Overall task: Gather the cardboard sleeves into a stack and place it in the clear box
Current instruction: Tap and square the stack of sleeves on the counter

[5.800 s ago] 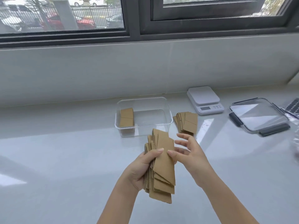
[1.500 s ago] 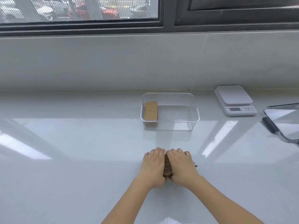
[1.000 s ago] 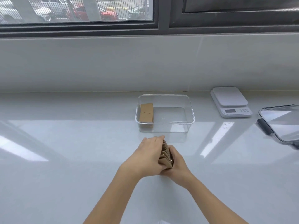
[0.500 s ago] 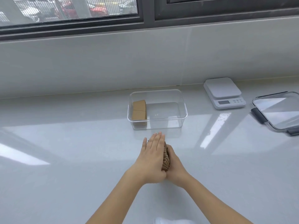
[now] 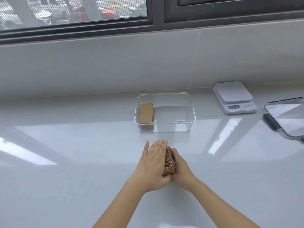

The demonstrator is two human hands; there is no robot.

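Note:
A stack of brown cardboard sleeves [image 5: 169, 159] stands on edge on the white counter, squeezed between both palms. My left hand [image 5: 153, 165] lies flat against its left face with the fingers straight and pointing away from me. My right hand [image 5: 181, 170] cups its right side and near end. The clear box [image 5: 191, 112] sits on the counter just beyond the hands. Inside it, against the left wall, stands an earlier stack of sleeves [image 5: 146, 112]; the rest of the box floor is bare.
A white kitchen scale [image 5: 234, 97] stands at the back right. The box's clear lid [image 5: 286, 117] with dark clips lies at the right edge. A tiled wall and window rise behind the counter.
The loose fan of sleeves from earlier is now one tight block on the counter. Over the last half second my left fingers stayed flat on it; the hands hardly moved.

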